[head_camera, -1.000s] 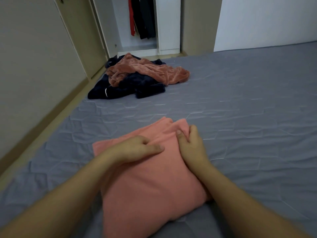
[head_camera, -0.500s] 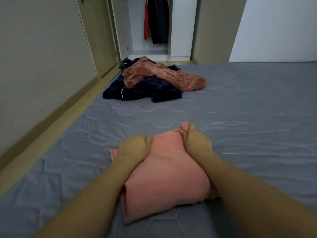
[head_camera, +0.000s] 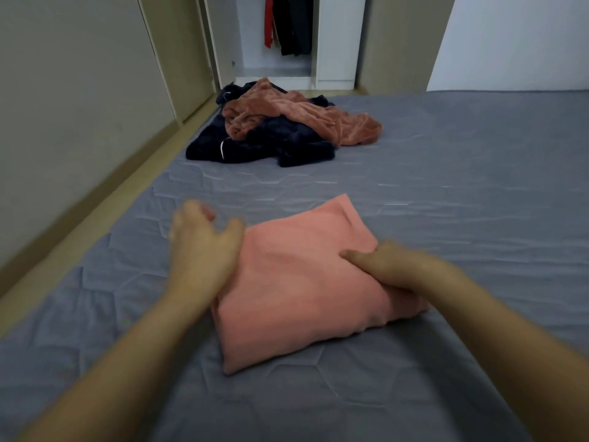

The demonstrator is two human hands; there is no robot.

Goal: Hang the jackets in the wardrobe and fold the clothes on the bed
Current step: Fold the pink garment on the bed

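The left hand (head_camera: 204, 250) has let go of the pink garment (head_camera: 306, 282) — half a second ago its fingers were bunched into the cloth, and now they are spread and loose, blurred with motion, resting against the bundle's left edge and holding nothing. The right hand (head_camera: 392, 266) has slid from the far corner to the right side, where its fingers press on the fabric, the thumb lying flat across the top; whether any fingers are tucked under the edge cannot be told. The garment sits as a compact folded rectangle on the grey bed (head_camera: 462, 186), near the person. That fold looks finished — likely just a last pat. Further up the bed, the heap of a brown garment (head_camera: 302, 116) over dark clothes (head_camera: 255, 145) is unfolded, so most folding remains. Jackets (head_camera: 288, 23) hang in the open wardrobe (head_camera: 338, 43).
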